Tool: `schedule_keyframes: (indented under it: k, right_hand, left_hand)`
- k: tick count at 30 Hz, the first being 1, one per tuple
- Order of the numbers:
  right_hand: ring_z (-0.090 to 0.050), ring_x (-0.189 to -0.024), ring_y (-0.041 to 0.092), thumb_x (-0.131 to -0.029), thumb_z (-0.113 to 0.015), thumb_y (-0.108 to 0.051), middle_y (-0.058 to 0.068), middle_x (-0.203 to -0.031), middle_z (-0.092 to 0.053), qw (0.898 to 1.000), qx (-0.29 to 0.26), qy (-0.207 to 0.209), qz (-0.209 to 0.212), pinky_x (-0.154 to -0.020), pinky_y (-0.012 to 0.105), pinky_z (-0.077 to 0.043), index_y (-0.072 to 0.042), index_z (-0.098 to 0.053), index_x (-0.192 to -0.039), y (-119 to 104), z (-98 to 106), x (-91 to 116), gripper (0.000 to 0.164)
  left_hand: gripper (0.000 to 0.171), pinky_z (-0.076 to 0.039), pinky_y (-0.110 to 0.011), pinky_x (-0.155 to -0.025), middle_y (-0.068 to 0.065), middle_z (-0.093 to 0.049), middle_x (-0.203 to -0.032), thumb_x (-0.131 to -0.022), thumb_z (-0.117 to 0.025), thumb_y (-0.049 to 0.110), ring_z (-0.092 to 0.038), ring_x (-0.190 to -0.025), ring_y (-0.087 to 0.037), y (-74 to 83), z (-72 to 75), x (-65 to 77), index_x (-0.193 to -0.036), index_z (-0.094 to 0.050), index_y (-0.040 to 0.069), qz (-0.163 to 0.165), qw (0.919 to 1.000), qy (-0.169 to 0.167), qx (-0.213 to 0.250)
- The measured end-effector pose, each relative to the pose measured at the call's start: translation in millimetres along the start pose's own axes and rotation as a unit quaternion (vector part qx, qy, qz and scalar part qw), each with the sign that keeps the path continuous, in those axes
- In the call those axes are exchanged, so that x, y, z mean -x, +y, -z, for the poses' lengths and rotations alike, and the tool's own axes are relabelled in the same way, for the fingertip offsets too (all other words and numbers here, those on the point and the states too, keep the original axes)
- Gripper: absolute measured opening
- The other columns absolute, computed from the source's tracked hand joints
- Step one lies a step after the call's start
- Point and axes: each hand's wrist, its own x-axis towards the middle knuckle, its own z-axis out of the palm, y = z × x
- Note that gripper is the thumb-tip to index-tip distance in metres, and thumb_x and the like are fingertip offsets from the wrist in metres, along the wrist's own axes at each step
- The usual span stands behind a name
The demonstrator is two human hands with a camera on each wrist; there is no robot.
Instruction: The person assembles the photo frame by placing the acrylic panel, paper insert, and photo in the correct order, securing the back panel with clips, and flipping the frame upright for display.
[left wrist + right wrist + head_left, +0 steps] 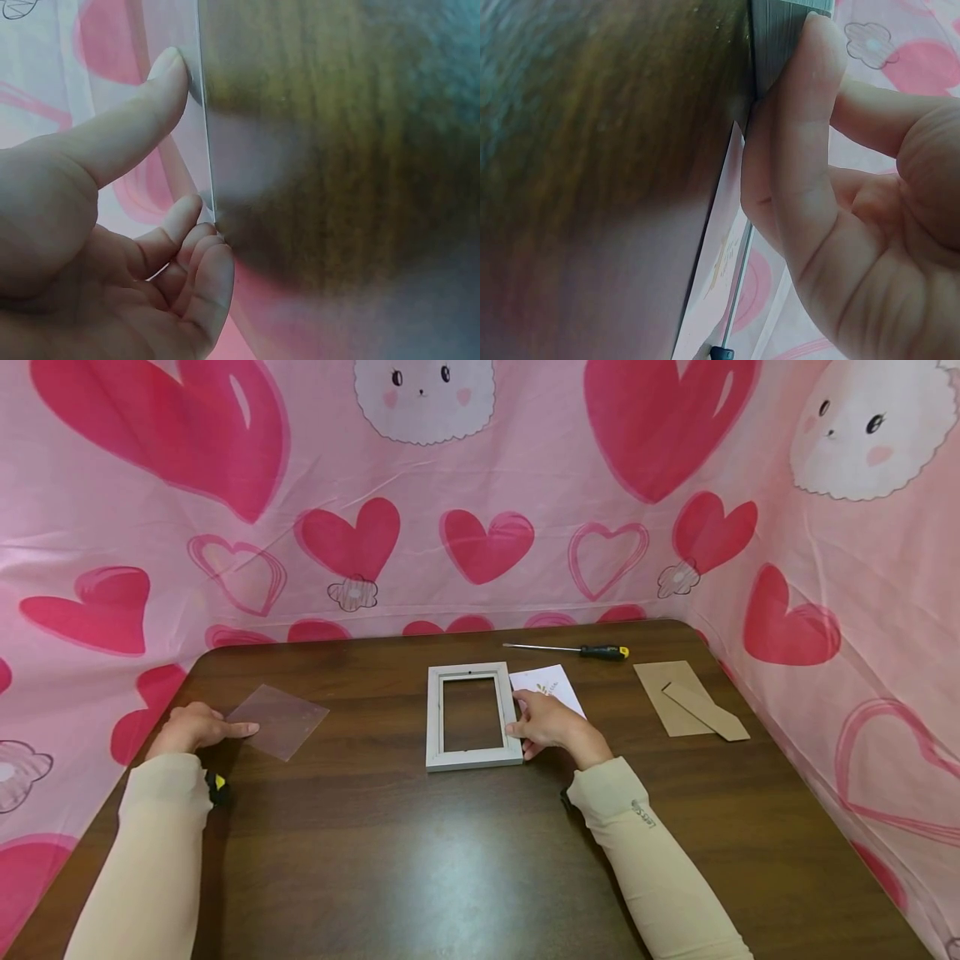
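Note:
On the left of the table lies a clear plastic sheet. My left hand is at its left corner. The left thumb extends over the sheet, and the other fingertips are loosely bent at the sheet's edge, apart from the thumb. A pale grey-white picture frame lies flat near the middle, its opening showing bare tabletop. My right hand grips the frame's right side, thumb on top and fingers against the outer edge. In the right wrist view, bent fingers touch the frame's side.
A white printed card lies partly behind the right hand. Behind it is a screwdriver with a black and yellow handle. At the right, a brown backing board carries a cardboard stand strip. Pink heart-patterned cloth hangs around the table.

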Motion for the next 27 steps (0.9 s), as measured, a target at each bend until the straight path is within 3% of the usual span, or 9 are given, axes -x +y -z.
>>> schedule_keyframes:
  k: [9, 13, 16, 20, 22, 24, 27]
  right_hand:
    - [-0.063, -0.057, 0.023, -0.091, -0.066, -0.010, 0.016, -0.089, -0.058, 1.000, 0.002, 0.000, -0.001, -0.055, 0.036, -0.057, -0.005, -0.027, -0.146, -0.2, 0.4, 0.6, 0.068]
    - [-0.062, -0.057, 0.023, -0.091, -0.066, -0.010, 0.017, -0.090, -0.057, 1.000, -0.001, 0.000, -0.002, -0.054, 0.036, -0.057, -0.005, -0.027, -0.146, -0.3, 0.2, 1.0, 0.068]
    - [-0.062, -0.057, 0.023, -0.090, -0.066, -0.010, 0.017, -0.091, -0.057, 1.000, -0.006, 0.002, -0.003, -0.054, 0.035, -0.057, -0.005, -0.027, -0.147, 0.0, 0.0, 1.1, 0.069]
    - [-0.062, -0.056, 0.023, -0.090, -0.067, -0.010, 0.018, -0.091, -0.057, 1.000, -0.007, 0.005, -0.004, -0.054, 0.035, -0.057, -0.005, -0.027, -0.147, 0.8, -0.4, 0.7, 0.069]
    - [-0.062, -0.056, 0.023, -0.090, -0.067, -0.010, 0.018, -0.091, -0.056, 1.000, -0.006, 0.008, -0.004, -0.054, 0.035, -0.057, -0.005, -0.028, -0.146, 0.9, -0.4, 0.7, 0.069]
    - [-0.062, -0.056, 0.023, -0.090, -0.067, -0.010, 0.018, -0.092, -0.056, 1.000, -0.004, 0.009, -0.002, -0.054, 0.035, -0.057, -0.005, -0.028, -0.146, 1.1, -0.4, 0.7, 0.069]
    - [-0.062, -0.057, 0.023, -0.090, -0.067, -0.010, 0.018, -0.093, -0.055, 1.000, -0.002, 0.009, -0.002, -0.054, 0.035, -0.057, -0.005, -0.028, -0.146, 1.3, -0.4, 0.5, 0.068]
  left_hand:
    - [0.106, -0.045, -0.062, -0.087, -0.045, -0.039, -0.120, -0.078, -0.061, 0.069, -0.041, -0.105, -0.056, -1.3, 1.3, 0.6, -0.126, -0.038, -0.023, -0.020, 0.9996, -0.018, -0.004]
    - [0.105, -0.046, -0.061, -0.087, -0.043, -0.041, -0.120, -0.077, -0.063, 0.068, -0.044, -0.104, -0.054, -2.6, -0.4, 0.0, -0.124, -0.040, -0.023, -0.026, 0.9993, -0.020, 0.018]
    - [0.103, -0.045, -0.061, -0.087, -0.043, -0.040, -0.119, -0.076, -0.067, 0.065, -0.043, -0.104, -0.055, -3.2, -1.8, -0.4, -0.124, -0.040, -0.023, -0.031, 0.9987, -0.003, 0.041]
    - [0.099, -0.046, -0.061, -0.085, -0.043, -0.041, -0.118, -0.076, -0.071, 0.059, -0.044, -0.101, -0.053, -4.7, -4.9, -1.9, -0.123, -0.039, -0.021, -0.051, 0.9965, 0.043, 0.049]
    - [0.093, -0.048, -0.058, -0.080, -0.041, -0.045, -0.114, -0.077, -0.071, 0.057, -0.046, -0.097, -0.049, -4.6, -7.3, -3.4, -0.122, -0.042, -0.019, -0.067, 0.9938, 0.068, 0.058]
    - [0.083, -0.050, -0.053, -0.074, -0.037, -0.048, -0.111, -0.080, -0.072, 0.050, -0.047, -0.093, -0.045, -3.5, -10.9, -4.6, -0.120, -0.042, -0.016, -0.088, 0.9881, 0.083, 0.095]
    - [0.070, -0.051, -0.039, -0.067, -0.032, -0.046, -0.110, -0.085, -0.072, 0.036, -0.047, -0.091, -0.037, 0.0, -17.6, -6.2, -0.120, -0.035, -0.013, -0.127, 0.9719, 0.104, 0.169]
